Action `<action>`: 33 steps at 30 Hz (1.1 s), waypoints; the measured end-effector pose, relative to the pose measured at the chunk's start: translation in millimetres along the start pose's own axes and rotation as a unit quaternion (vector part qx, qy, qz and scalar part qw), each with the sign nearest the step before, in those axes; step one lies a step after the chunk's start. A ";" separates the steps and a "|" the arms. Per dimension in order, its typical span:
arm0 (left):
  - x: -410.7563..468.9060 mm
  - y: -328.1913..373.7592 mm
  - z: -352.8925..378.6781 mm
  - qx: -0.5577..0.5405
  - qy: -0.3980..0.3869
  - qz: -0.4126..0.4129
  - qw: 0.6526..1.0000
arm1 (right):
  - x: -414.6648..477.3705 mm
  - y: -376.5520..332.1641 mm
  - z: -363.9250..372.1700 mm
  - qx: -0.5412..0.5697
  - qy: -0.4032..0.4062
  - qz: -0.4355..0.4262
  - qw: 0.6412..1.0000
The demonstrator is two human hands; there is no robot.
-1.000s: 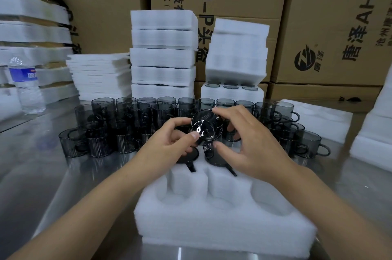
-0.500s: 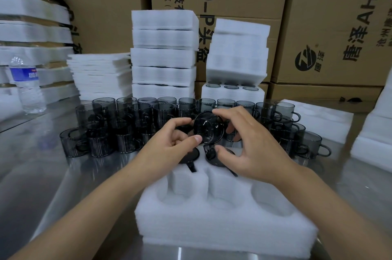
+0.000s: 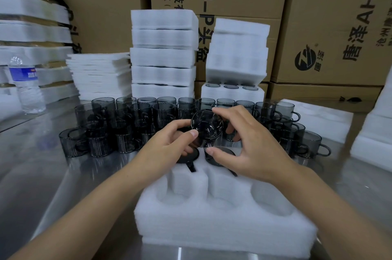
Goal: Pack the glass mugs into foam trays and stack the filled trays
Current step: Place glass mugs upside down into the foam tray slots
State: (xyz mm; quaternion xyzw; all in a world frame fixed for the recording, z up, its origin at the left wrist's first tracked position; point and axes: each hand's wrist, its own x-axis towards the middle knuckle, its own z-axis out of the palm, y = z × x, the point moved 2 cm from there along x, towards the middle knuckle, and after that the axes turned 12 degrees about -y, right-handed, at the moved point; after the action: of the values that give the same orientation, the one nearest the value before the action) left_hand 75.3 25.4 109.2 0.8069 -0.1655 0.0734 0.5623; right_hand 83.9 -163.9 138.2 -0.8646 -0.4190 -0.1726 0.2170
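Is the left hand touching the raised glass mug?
Touching. The head view shows the left hand pinching the glass mug, thumb on its edge.

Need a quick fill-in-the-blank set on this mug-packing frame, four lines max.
1. The left hand and right hand together hold one dark glass ____ over the foam tray.
2. The tray's far row already holds ____ seated mugs.
3. The tray's near-row pockets are ____.
4. The water bottle stands on the ____ side of the table.
Missing: mug; two; empty; left.
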 end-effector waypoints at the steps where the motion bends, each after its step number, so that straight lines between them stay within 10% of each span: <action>1: 0.3 0.3 -0.1 0.000 0.001 -0.001 1.000 | -0.1 0.2 -0.1 0.002 -0.001 0.000 1.000; 33: -1.6 0.6 0.2 0.005 -0.019 0.008 1.000 | 1.4 4.3 2.1 0.035 0.011 0.008 0.999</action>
State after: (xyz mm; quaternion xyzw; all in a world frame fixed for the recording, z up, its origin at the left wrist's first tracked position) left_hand 73.6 25.3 109.1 0.8092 -0.1825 0.0637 0.5548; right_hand 88.4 -164.3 136.0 -0.8580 -0.4151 -0.1656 0.2530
